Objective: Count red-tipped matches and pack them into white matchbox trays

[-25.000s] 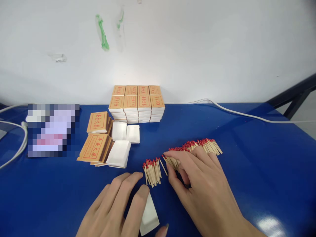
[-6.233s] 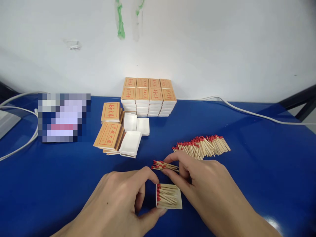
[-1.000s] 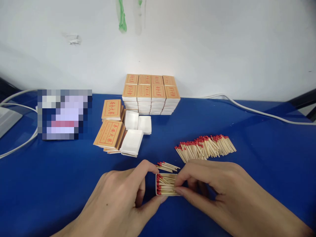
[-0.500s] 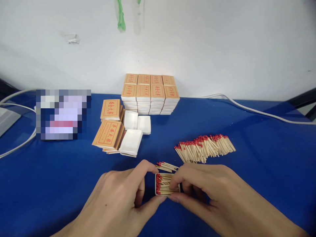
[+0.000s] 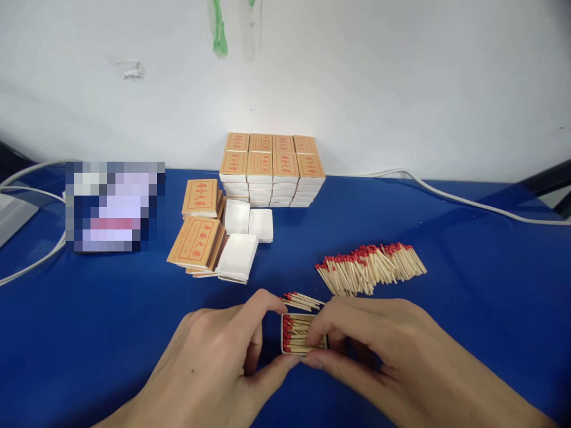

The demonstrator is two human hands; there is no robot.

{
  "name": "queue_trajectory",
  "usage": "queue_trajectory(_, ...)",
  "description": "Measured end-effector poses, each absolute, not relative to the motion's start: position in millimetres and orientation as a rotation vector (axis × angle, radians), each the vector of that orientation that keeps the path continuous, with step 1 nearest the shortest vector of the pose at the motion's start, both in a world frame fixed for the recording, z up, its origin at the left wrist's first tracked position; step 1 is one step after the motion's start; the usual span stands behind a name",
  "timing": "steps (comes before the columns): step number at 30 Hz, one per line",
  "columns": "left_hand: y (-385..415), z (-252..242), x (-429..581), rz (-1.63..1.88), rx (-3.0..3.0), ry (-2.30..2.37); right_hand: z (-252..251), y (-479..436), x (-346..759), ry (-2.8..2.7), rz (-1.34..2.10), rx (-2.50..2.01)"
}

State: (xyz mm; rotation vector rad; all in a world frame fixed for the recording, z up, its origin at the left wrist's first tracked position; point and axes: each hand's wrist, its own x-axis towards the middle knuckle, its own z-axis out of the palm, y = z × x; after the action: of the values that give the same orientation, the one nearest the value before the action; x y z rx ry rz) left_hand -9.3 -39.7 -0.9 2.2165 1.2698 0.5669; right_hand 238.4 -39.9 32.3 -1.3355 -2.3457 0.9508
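Observation:
A small white matchbox tray (image 5: pixel 282 334) lies on the blue table near its front, partly filled with red-tipped matches (image 5: pixel 295 336). My left hand (image 5: pixel 223 351) grips the tray, index finger at its far left corner and thumb at the near side. From the right, my right hand (image 5: pixel 379 351) closes on the same tray, thumb against the near wall and a fingertip on the matches inside. That hand hides the tray's right end. Several loose matches (image 5: pixel 303 301) lie just beyond the tray. Farther right is a larger pile of matches (image 5: pixel 370 267).
Stacked matchboxes (image 5: pixel 272 166) stand against the wall. Left of centre are orange matchbox sleeves (image 5: pixel 195 244) beside white trays (image 5: pixel 237 255). A blurred-out object (image 5: pixel 116 205) lies at the left. White cables (image 5: pixel 464 205) run along both sides of the blue table (image 5: pixel 482 285).
Almost nothing differs. Both hands stay on the tray, and the view has shifted very slightly.

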Motion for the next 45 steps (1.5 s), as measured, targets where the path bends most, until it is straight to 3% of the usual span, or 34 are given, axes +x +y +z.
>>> queue_trajectory(6,-40.5,0.2,-8.3,0.516,2.197,1.258,32.7,-38.7,236.3,-2.321,0.766,-1.4)
queue_trajectory(14,-34.7,10.8,-7.1,0.419,2.038,1.271,17.5,-39.4,230.6,-2.368,0.035,-1.505)
queue_trajectory(21,-38.6,9.5,-9.5,0.276,1.976,1.361,13.2,-38.3,228.7,-2.45,0.01,-1.4)
queue_trajectory(45,-37.8,-2.3,-12.0,0.443,2.137,1.327,26.9,-40.4,241.9,-2.664,-0.293,-1.237)
